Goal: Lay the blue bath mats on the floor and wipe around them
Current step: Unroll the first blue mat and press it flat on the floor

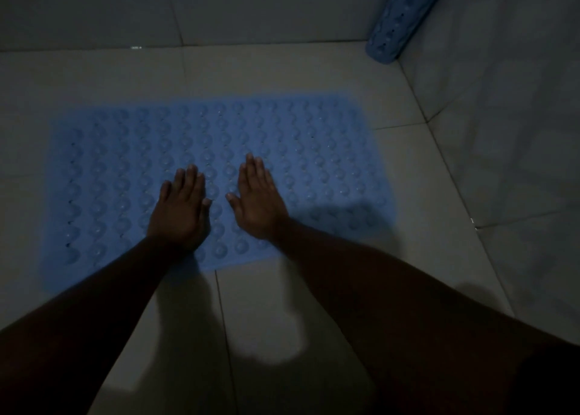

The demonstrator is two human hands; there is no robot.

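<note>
Both the left hand (180,207) and right hand (257,199) press flat, fingers spread, gripping nothing, on the unrolled blue mat (298,151) on the tiled floor (314,304), so trapped air could leave bumps, while the rolled mat (398,16) waits far right.

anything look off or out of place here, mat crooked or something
The flat blue mat lies slightly askew to the floor tile lines, with the left hand and right hand pressed flat on it. A second mat, the rolled mat, stands propped in the corner, not yet laid. No spill or damage is visible in this dim light.
</note>
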